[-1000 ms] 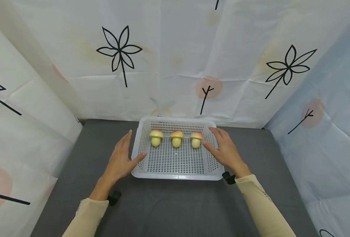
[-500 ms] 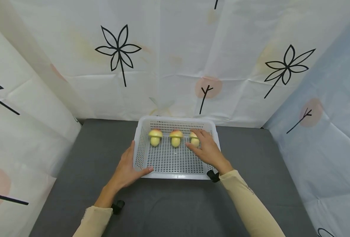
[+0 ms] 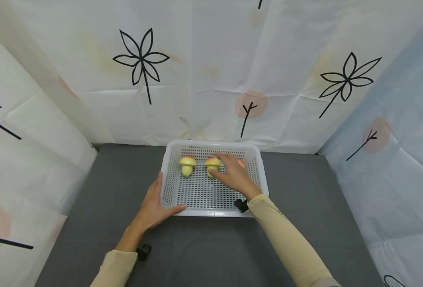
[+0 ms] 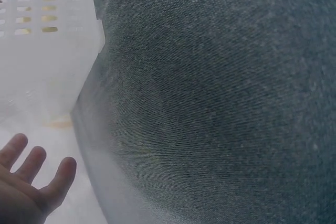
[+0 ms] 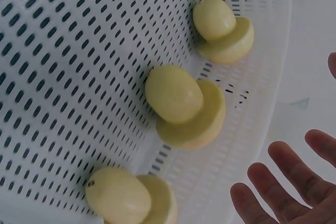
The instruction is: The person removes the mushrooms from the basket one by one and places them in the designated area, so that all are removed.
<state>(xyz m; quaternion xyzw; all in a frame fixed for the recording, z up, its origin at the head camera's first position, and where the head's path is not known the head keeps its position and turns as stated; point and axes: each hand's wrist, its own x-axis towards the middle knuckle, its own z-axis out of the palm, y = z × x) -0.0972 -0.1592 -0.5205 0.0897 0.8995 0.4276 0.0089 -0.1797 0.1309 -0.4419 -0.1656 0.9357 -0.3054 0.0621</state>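
Note:
A white perforated plastic basket (image 3: 215, 213) stands on the dark cloth, holding three toy mushrooms with yellow stems and orange-tinged caps. In the head view the left mushroom (image 3: 187, 167) lies fully visible. My right hand (image 3: 235, 175) hovers over the basket, fingers extended around the middle mushroom (image 3: 211, 162); contact cannot be told. That hand hides most of the right mushroom (image 3: 241, 163), though all three show in the right wrist view, where the fingers (image 5: 299, 177) stand apart from them. My left hand (image 3: 152, 207) lies along the basket's left side, fingers straight, thumb by the front rim.
The basket sits near the back of a grey cloth-covered table (image 3: 211, 251). White patterned fabric (image 3: 204, 71) hangs behind it and on both sides. Dark grey cloth stretches around the basket on the left, right and front.
My right hand has moved left from the basket's right rim, past the right mushroom to the middle one. The left hand has come rightward to the basket's left side. The mushrooms keep their places.

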